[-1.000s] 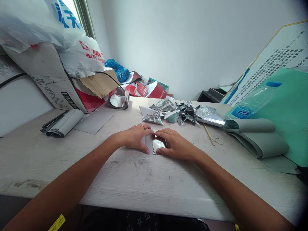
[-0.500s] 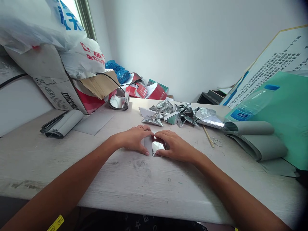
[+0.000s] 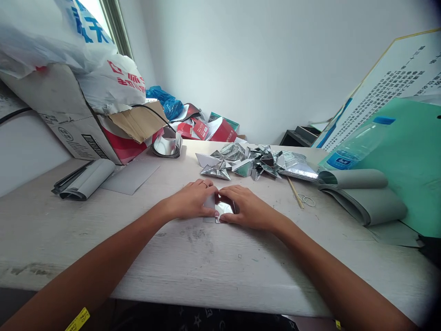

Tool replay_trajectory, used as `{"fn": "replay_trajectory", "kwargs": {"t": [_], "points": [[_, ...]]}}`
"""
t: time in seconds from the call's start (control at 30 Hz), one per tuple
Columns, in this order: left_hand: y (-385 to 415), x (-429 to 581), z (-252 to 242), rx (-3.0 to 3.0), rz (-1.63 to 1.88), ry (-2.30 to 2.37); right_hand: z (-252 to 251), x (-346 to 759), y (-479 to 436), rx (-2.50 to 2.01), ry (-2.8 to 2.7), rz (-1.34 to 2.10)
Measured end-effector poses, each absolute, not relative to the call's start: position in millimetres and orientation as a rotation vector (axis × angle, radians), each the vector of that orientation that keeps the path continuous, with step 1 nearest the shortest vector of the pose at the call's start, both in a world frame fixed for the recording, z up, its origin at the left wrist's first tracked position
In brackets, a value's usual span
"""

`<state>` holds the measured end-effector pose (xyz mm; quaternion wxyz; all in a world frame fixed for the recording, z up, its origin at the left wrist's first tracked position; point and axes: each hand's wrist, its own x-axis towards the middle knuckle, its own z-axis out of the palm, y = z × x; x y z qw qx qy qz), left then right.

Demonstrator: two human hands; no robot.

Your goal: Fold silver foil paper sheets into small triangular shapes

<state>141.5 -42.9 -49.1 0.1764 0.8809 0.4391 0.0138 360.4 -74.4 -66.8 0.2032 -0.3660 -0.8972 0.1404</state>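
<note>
A small sheet of silver foil paper [image 3: 225, 209] lies on the table between my two hands, folded so that a shiny flap covers its right part and a dull grey strip shows at the left. My left hand [image 3: 193, 199] grips the left side, its thumb tip at the fold and its fingers along the far edge. My right hand [image 3: 248, 206] has curled round the shiny flap, thumb at the near edge and fingertips at the far edge. Behind my hands is a heap of folded silver pieces [image 3: 243, 167].
Grey paper stacks lie at left [image 3: 90, 180] and right [image 3: 361, 202]. A wooden stick [image 3: 295, 193] and rubber bands [image 3: 307, 200] are near the right stack. A plastic bottle [image 3: 358, 142] leans on a green board [image 3: 406, 161]. A cardboard box [image 3: 82, 133] with plastic bags stands left.
My left thumb has moved right, onto the fold beside my right thumb. More of the grey strip's near end shows. The whole view has shifted slightly.
</note>
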Motion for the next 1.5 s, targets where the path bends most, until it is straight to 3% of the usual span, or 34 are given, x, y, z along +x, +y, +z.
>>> {"fn": "replay_trajectory", "kwargs": {"t": [0.93,1.5], "points": [[-44,144,-54,2.461,0.079,1.309,-75,365,-70,-0.993,-2.532,0.336],[-43,145,-53,2.405,0.082,1.299,-76,377,-64,-0.991,-2.264,0.25]]}}
